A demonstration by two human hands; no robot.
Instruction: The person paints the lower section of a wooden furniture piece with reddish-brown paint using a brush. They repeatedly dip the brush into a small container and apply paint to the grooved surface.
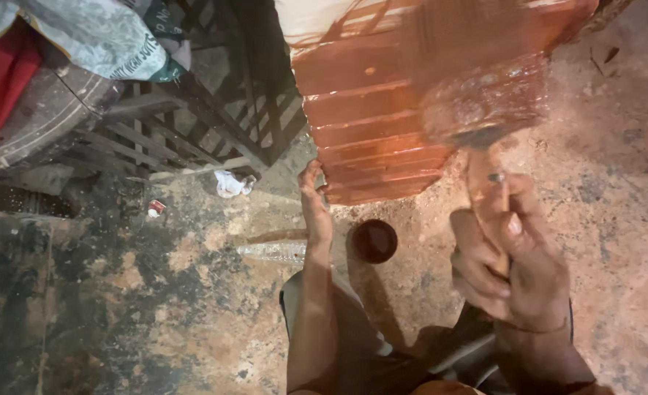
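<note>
At panel (pixel 368 124) edge, left hand (pixel 314 197) pinches; right hand (pixel 510 263) grip clamped on brush (pixel 485 110).

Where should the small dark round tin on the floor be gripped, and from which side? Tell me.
Grip the dark round tin by its rim and outer wall, coming straight down from above. It stands upright with its open mouth facing up, and bare floor shows around it. The left hand is nearer; the right hand grips a brush handle.
</note>
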